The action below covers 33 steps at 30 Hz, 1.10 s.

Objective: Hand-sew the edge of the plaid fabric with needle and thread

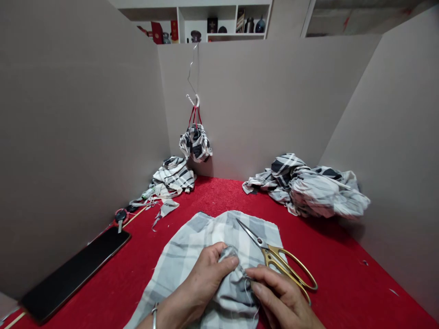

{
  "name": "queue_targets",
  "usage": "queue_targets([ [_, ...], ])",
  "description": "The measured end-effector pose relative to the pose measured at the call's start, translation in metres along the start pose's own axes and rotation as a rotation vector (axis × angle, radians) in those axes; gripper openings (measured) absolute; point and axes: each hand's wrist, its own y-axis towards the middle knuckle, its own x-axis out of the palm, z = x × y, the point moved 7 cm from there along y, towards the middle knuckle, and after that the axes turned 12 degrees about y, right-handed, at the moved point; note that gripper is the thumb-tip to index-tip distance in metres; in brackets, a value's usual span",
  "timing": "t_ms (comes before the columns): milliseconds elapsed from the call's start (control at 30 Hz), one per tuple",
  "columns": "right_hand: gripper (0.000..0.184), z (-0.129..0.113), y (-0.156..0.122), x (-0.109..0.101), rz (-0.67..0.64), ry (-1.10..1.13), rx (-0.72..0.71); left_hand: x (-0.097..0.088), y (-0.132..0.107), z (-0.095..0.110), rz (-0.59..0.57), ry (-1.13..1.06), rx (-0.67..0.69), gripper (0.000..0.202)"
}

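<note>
A grey-and-white plaid cloth (192, 249) lies spread on the red surface in front of me. My left hand (206, 281) grips a gathered fold of it (233, 278). My right hand (279, 297) pinches the same fold from the other side, with its fingertips at the gather. A thin pale thread (248, 288) shows by those fingertips, and I cannot tell whether a needle is there. Gold-handled scissors (284, 267) lie shut on the cloth's right part, just above my right hand, with their steel blades (250, 235) pointing up and left.
Heaps of similar plaid fabric (173, 177) (308, 188) lie at the back corners of the red carpeted surface (219, 196). A tied bundle (195, 144) hangs from a hook (192, 101) on the back wall. A black phone (73, 274) and keys (120, 215) lie at left.
</note>
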Motion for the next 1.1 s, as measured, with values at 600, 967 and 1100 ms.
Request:
queue_targets([
  [600,0.041,0.023,-0.006,0.009,0.032,0.372,0.240,-0.007,0.001,-0.009,0.030,0.052,-0.052,0.023],
  [967,0.041,0.026,-0.006,0.007,0.020,0.354,0.241,-0.002,-0.002,-0.002,-0.017,-0.003,-0.038,0.021],
  [1100,0.040,0.025,-0.005,0.008,-0.013,0.342,0.218,-0.003,-0.002,0.000,-0.010,-0.025,-0.008,0.021],
])
